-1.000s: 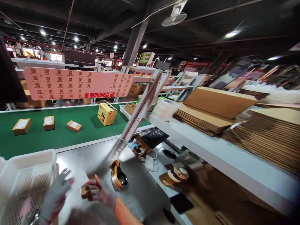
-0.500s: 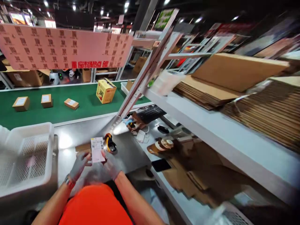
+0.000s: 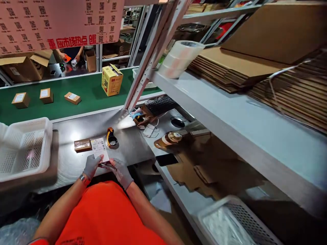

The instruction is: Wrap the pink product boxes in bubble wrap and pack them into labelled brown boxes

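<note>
Both my hands wear thin grey gloves and hold one white shipping label (image 3: 99, 147) by its near edge. My left hand (image 3: 92, 165) pinches the label's lower left part with the thumb on top. At the lower right corner my right hand (image 3: 121, 172) has its fingers closed on it. Just beyond the left hand, a small brown cardboard box (image 3: 82, 145) lies on the metal table (image 3: 133, 146). A black and orange tape dispenser (image 3: 111, 139) stands to the right of the label, apart from my hands.
A white plastic basket (image 3: 46, 149) stands at left. Behind the table, a green conveyor belt (image 3: 89, 102) carries small boxes and a yellow carton (image 3: 112, 80). On the right are a shelf with flattened cardboard (image 3: 230, 68), tape rolls (image 3: 178, 59), a bottle (image 3: 168, 140) and a phone (image 3: 166, 159).
My left hand has moved from beside the label to gripping its lower left part. The label has turned and is tilted now. My view has dipped downward.
</note>
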Available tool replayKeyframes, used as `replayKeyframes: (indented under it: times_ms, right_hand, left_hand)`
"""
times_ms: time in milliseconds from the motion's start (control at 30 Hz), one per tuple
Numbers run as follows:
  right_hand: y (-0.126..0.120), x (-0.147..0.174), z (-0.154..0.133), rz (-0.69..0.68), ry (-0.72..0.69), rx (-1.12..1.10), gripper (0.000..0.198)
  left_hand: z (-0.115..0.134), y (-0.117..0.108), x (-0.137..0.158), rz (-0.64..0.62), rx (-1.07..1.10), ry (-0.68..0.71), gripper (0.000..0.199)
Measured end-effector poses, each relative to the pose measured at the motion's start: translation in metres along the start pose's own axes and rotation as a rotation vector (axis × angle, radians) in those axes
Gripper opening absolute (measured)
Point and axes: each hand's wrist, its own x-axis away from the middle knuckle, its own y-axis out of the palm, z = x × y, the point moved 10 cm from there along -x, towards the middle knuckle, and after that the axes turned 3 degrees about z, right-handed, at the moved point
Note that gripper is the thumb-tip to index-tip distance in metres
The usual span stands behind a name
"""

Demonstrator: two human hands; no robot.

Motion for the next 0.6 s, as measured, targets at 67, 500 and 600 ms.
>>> replayKeyframes:
  times_ms: [67, 500, 600]
  right_hand:
    - [-0.009, 0.009, 0.002, 0.001, 0.045, -0.082, 0.054]
    - [-0.05, 0.054, -0.011, 0.002, 0.021, -0.113, 0.055]
    - [-0.064, 0.059, -0.007, 0.026, 0.005, -0.106, 0.052]
  left_hand:
    - [-0.003, 0.011, 0.008, 0.031, 0.009, -0.025, 0.045]
    - [-0.022, 0.062, 0.047, -0.011, 0.008, -0.077, 0.042]
    - [-0.028, 0.071, 0.053, -0.03, -0.044, -0.07, 0.048]
